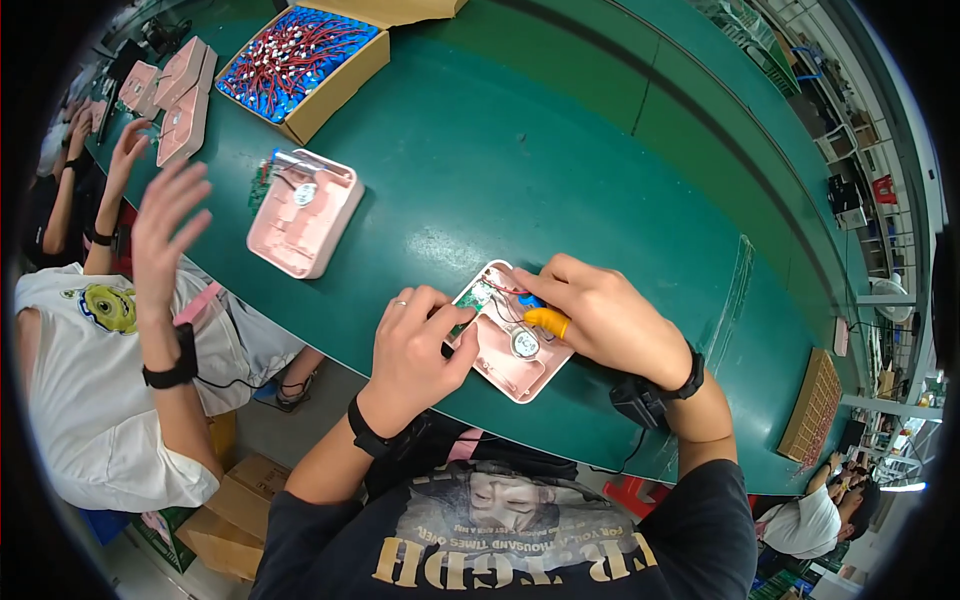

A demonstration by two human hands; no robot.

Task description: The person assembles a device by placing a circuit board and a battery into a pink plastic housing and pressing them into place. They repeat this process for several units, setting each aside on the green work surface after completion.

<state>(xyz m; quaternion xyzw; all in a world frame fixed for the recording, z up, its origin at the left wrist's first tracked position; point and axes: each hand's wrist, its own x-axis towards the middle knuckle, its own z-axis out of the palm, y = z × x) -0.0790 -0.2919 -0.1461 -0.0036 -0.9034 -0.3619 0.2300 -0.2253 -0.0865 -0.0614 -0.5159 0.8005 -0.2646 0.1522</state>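
A cardboard box (300, 60) at the far left of the green table (560, 150) is filled with blue cells and red wires. Nearer lies an open pink casing (305, 212) holding a small round part. At the table's near edge sits another pink casing (512, 335) with a green circuit board and a round disc inside. The left hand (418, 352) pinches its left edge in a closed grip; the right hand (605, 315), an orange cot on one finger, presses down inside it. The wiring under the fingers is hidden.
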